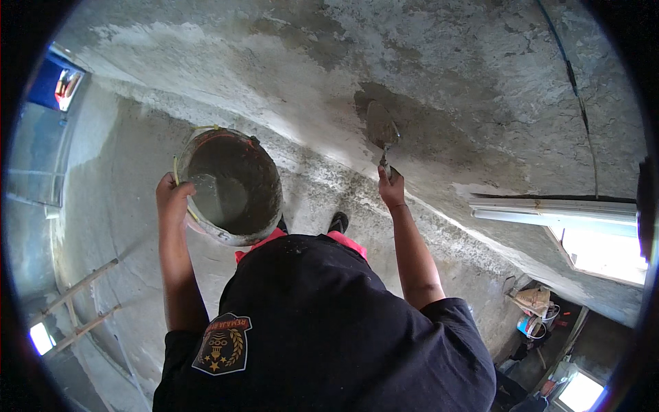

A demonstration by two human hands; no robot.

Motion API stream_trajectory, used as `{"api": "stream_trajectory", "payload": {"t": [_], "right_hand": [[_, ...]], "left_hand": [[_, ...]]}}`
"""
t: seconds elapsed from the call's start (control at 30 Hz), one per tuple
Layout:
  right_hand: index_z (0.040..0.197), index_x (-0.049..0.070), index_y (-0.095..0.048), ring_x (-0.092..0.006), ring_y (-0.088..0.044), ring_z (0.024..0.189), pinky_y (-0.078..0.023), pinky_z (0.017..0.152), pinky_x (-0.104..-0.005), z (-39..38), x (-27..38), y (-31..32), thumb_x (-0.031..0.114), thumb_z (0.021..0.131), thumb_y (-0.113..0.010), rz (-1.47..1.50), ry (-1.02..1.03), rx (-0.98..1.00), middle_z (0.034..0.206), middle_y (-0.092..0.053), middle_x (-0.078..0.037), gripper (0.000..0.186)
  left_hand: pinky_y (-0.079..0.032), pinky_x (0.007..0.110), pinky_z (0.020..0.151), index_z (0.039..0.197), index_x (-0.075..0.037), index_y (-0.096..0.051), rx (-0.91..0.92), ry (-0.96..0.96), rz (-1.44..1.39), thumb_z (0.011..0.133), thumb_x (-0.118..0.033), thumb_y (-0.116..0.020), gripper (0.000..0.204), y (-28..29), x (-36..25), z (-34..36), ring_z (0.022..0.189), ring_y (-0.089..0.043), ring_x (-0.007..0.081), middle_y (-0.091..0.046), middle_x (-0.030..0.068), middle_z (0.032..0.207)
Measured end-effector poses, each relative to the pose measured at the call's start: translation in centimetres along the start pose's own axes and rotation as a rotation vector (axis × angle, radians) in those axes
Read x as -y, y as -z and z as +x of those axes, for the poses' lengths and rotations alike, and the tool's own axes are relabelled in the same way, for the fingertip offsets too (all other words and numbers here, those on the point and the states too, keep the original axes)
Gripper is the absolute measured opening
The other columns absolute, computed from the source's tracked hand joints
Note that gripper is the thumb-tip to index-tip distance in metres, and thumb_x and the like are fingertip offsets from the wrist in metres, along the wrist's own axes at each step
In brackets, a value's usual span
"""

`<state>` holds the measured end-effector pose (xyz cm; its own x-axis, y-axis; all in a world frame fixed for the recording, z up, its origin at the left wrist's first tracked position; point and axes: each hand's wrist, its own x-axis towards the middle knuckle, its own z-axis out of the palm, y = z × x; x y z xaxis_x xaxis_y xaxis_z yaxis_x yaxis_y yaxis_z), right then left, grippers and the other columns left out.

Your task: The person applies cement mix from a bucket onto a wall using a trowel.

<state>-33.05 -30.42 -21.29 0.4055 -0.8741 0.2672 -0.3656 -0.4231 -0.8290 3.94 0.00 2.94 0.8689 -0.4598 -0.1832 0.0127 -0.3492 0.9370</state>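
Observation:
On the left, my left hand [173, 196] is closed on the rim and yellowish handle of a round bucket [272, 185]. Wet grey mortar [237, 196] lies inside it, and the bucket is tipped so that its mouth shows. My right hand [392, 187] grips the handle of a trowel [382, 125], its rounded blade pointing away from me. The blade is at the rough grey wall [453, 82], over a darker, damp-looking patch; whether it touches cannot be made out.
A dark cable [573, 79] runs down the wall at right, above a bright window opening [604, 254]. Wooden poles [75, 292] lean at lower left. A sack [533, 301] and a small pail [530, 326] stand at lower right. My feet [338, 222] are close to the wall's base.

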Motion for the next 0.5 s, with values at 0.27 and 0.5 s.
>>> {"api": "stream_trajectory", "payload": {"t": [0.27, 0.5], "right_hand": [[0.083, 0.003, -0.057, -0.0153, -0.052, 0.046, -0.041, 0.045, -0.0326, -1.9, -0.1, -3.0, 0.042, 0.089, -0.059, 0.042, -0.414, 0.376, 0.056, -0.052, -0.006, 0.040], [0.108, 0.004, -0.058, -0.0376, -0.063, 0.076, -0.049, 0.067, -0.0401, -2.0, 7.7, 3.2, 0.033, 0.083, -0.066, -0.151, -0.222, 0.199, 0.081, -0.064, -0.020, 0.039]], "left_hand": [[-0.043, 0.025, 0.068, 0.092, 0.002, -0.060, 0.029, 0.049, 0.109, 0.061, -0.003, -0.058, 0.031, 0.5, 0.0, 0.2, 0.072, -0.055, 0.0146, -0.061, 0.0048, 0.082], [-0.043, 0.025, 0.063, 0.084, 0.002, -0.058, -0.031, 0.039, 0.074, 0.059, 0.000, -0.056, 0.024, 0.7, 0.2, 0.0, 0.067, -0.054, 0.0139, -0.060, 0.0063, 0.077]]}}
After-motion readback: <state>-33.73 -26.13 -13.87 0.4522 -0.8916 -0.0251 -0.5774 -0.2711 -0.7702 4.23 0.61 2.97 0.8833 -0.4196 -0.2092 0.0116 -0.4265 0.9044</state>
